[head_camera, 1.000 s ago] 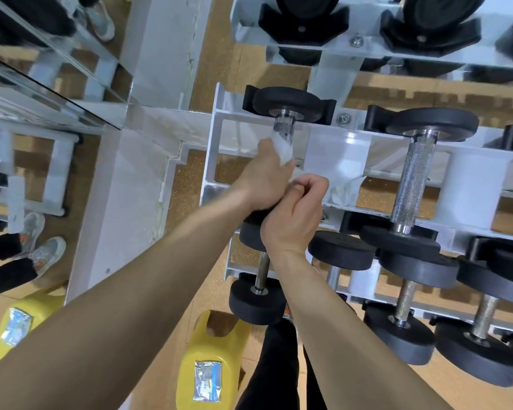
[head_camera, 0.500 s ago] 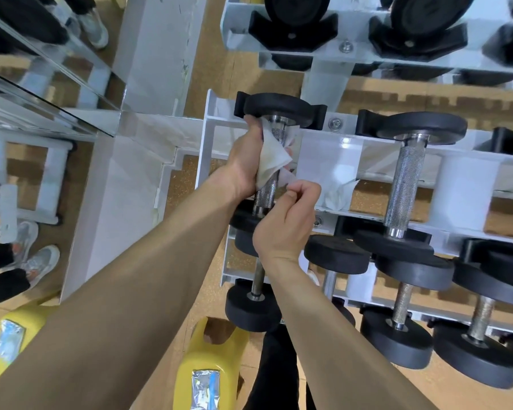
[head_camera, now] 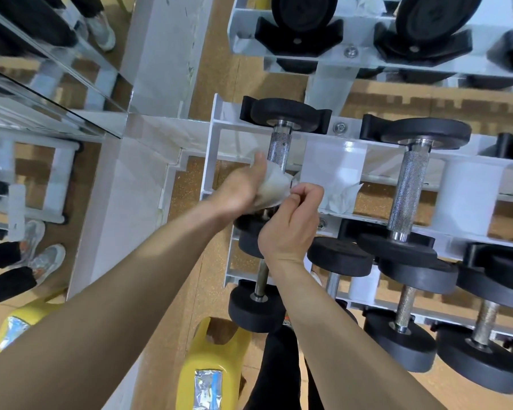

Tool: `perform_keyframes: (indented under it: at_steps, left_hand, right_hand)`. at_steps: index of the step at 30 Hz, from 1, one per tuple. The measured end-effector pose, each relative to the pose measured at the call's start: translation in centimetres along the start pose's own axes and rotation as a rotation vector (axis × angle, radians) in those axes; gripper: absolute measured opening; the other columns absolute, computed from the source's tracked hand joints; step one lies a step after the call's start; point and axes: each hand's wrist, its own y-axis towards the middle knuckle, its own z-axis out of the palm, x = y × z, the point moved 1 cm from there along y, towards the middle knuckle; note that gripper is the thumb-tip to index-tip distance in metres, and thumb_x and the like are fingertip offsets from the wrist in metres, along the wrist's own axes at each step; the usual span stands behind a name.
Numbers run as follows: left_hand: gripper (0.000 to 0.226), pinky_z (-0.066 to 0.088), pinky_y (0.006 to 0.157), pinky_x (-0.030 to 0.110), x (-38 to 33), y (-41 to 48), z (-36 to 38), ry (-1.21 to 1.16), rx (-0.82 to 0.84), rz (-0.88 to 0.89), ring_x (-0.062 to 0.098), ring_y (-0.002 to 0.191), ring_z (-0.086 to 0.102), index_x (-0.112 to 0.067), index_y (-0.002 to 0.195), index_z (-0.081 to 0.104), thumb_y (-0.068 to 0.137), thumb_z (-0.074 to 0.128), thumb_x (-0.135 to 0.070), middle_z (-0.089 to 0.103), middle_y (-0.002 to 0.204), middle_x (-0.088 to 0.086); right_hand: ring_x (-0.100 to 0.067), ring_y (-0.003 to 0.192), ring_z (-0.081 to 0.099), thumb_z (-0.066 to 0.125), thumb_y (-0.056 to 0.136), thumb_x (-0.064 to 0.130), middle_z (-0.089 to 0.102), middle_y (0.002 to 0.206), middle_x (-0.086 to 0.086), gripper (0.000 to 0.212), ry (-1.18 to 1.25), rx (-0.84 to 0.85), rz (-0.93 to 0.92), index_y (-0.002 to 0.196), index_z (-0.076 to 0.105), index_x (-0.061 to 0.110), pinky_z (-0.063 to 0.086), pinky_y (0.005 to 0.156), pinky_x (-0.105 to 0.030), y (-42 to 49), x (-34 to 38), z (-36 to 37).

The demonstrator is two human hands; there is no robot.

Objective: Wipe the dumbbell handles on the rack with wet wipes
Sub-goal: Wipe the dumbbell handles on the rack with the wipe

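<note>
1. The left hand [head_camera: 240, 187] grips the wipe [head_camera: 271, 187] against the lower part of the end handle [head_camera: 279, 149], on the middle tier of the rack [head_camera: 216, 149]. Its fingers are hidden behind the wipe.
2. The right hand [head_camera: 290, 223] is curled, pinching the wipe's near edge.
3. Progress, as judged: one handle is in hand, with bare knurling above the wipe. The neighbour handle [head_camera: 406, 187] and the lower tier are untouched; whether they are already cleaned cannot be told.
4. A crumpled sheet [head_camera: 341, 196] lies on the shelf between the two dumbbells.
5. Room: cork-toned floor [head_camera: 190, 232], mirror [head_camera: 42, 69] at left, yellow object [head_camera: 211, 365] below.
</note>
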Motion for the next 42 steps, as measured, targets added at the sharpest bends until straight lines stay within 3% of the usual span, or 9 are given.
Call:
perform_keyframes:
  at_steps: [6, 10, 13, 18, 25, 31, 34, 37, 42]
  left_hand:
    - [0.070, 0.054, 0.093, 0.036, -1.9, 4.0, 0.5, -0.596, 0.085, -0.285, 0.025, 0.092, 0.070, -0.010, 0.109, 0.066, 0.097, 0.036, -0.072, 0.076, 0.083, 0.010]
    - [0.061, 0.057, 0.070, 0.030, -3.2, 4.2, 1.1, -0.697, 0.048, -0.120, 0.019, 0.076, 0.069, -0.014, 0.094, 0.059, 0.105, 0.021, -0.061, 0.068, 0.086, 0.005]
    - [0.063, 0.055, 0.083, 0.032, -3.5, 3.5, 1.1, -0.791, 0.023, -0.079, 0.020, 0.087, 0.068, -0.009, 0.108, 0.061, 0.104, 0.026, -0.061, 0.068, 0.094, 0.006]
    - [0.043, 0.038, 0.072, 0.031, -0.9, 1.0, 0.8, -0.070, -0.073, 0.193, 0.019, 0.070, 0.049, -0.018, 0.069, 0.046, 0.109, 0.036, -0.034, 0.051, 0.072, 0.001]
    - [0.017, 0.050, 0.071, 0.031, 0.8, -0.5, -1.1, 0.314, 0.085, 0.285, 0.019, 0.079, 0.060, -0.015, 0.108, 0.063, 0.104, 0.048, -0.018, 0.064, 0.087, 0.002]
    - [0.036, 0.053, 0.088, 0.037, 0.9, -2.5, -1.6, -0.282, -0.237, 0.236, 0.031, 0.103, 0.067, -0.020, 0.120, 0.066, 0.094, 0.057, 0.003, 0.069, 0.108, 0.004]
    - [0.047, 0.058, 0.080, 0.031, 1.0, -4.9, -1.5, -0.746, 0.040, 0.260, 0.022, 0.095, 0.073, -0.010, 0.122, 0.064, 0.089, 0.045, 0.019, 0.075, 0.104, 0.009]
    - [0.050, 0.058, 0.093, 0.036, 0.9, -6.1, -1.3, -1.055, 0.320, 0.249, 0.028, 0.104, 0.070, -0.002, 0.123, 0.061, 0.084, 0.037, 0.020, 0.071, 0.114, 0.016]
    - [0.044, 0.056, 0.095, 0.042, 0.9, -5.7, -1.5, -1.110, 0.359, 0.272, 0.031, 0.104, 0.069, -0.005, 0.113, 0.062, 0.084, 0.035, 0.014, 0.071, 0.115, 0.015]
  right_hand:
    - [-0.012, 0.062, 0.044, 0.031, 0.094, 0.017, 0.047, 0.071, 0.009, 0.012, 0.010, -0.026, -0.011, 0.092, 0.042, 0.023, 0.035, 0.061, -0.036, -0.1, 0.1, 0.2]
    - [-0.009, 0.062, 0.043, 0.031, 0.096, 0.016, 0.045, 0.070, 0.012, 0.020, 0.003, -0.030, -0.007, 0.088, 0.038, 0.034, 0.035, 0.061, -0.031, -0.1, 0.3, 0.1]
    - [-0.010, 0.060, 0.043, 0.031, 0.095, 0.016, 0.044, 0.069, 0.011, 0.019, 0.003, -0.022, 0.002, 0.089, 0.039, 0.032, 0.035, 0.059, -0.031, -0.1, 0.4, 0.1]
    - [-0.017, 0.062, 0.046, 0.031, 0.095, 0.016, 0.047, 0.069, 0.008, 0.018, 0.009, -0.008, -0.001, 0.089, 0.038, 0.031, 0.036, 0.060, -0.033, -0.2, 0.6, 0.0]
    - [-0.009, 0.067, 0.047, 0.031, 0.095, 0.016, 0.049, 0.076, 0.009, 0.012, 0.008, 0.003, 0.010, 0.092, 0.040, 0.024, 0.031, 0.058, -0.017, -0.2, 0.4, -0.1]
    - [-0.006, 0.090, 0.054, 0.041, 0.104, 0.017, 0.056, 0.104, 0.006, 0.012, 0.072, 0.127, 0.118, 0.107, 0.048, 0.026, 0.038, 0.075, -0.021, 0.4, 0.8, -1.1]
    - [0.013, 0.100, 0.052, 0.044, 0.103, 0.027, 0.055, 0.117, 0.013, 0.018, 0.187, 0.192, 0.138, 0.117, 0.055, 0.032, 0.040, 0.087, -0.015, 1.4, 1.7, -2.8]
    - [-0.004, 0.107, 0.061, 0.043, 0.097, 0.038, 0.066, 0.117, 0.005, 0.030, 0.296, 0.433, 0.090, 0.113, 0.065, 0.026, 0.048, 0.094, -0.026, 2.7, 3.8, -4.6]
    - [-0.009, 0.082, 0.069, 0.055, 0.101, 0.037, 0.074, 0.086, -0.004, 0.032, 0.155, 0.791, 0.078, 0.097, 0.071, 0.009, 0.054, 0.080, -0.030, 4.5, 7.1, -7.0]
